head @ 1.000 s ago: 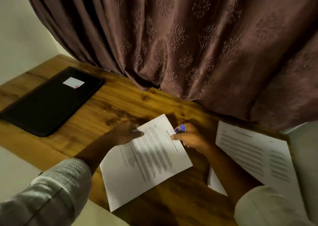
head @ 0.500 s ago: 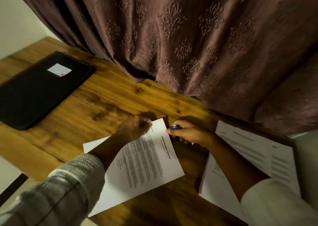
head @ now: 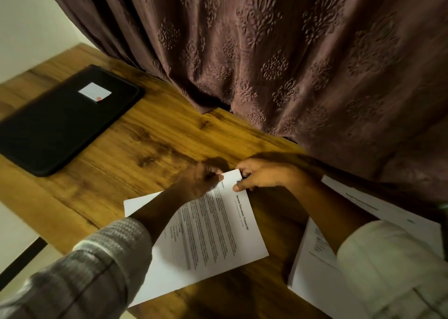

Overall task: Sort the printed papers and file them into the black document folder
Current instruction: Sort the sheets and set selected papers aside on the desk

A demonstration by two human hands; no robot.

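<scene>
A printed paper headed "Sample Education Transcript" lies on the wooden table in front of me. My left hand is blurred and grips the sheet's far edge with curled fingers. My right hand pinches a small blue object against the sheet's far right corner; what the object is cannot be told. The black document folder lies shut at the far left, with a white label on its cover, well apart from both hands.
More printed papers lie at the right, partly under my right sleeve. A brown patterned curtain hangs over the table's far edge. The table's near edge runs along the lower left.
Both hands have closed in on the sheet's far corner. My right hand has brought the blue object onto that corner. The sheet has turned slightly on the table.
</scene>
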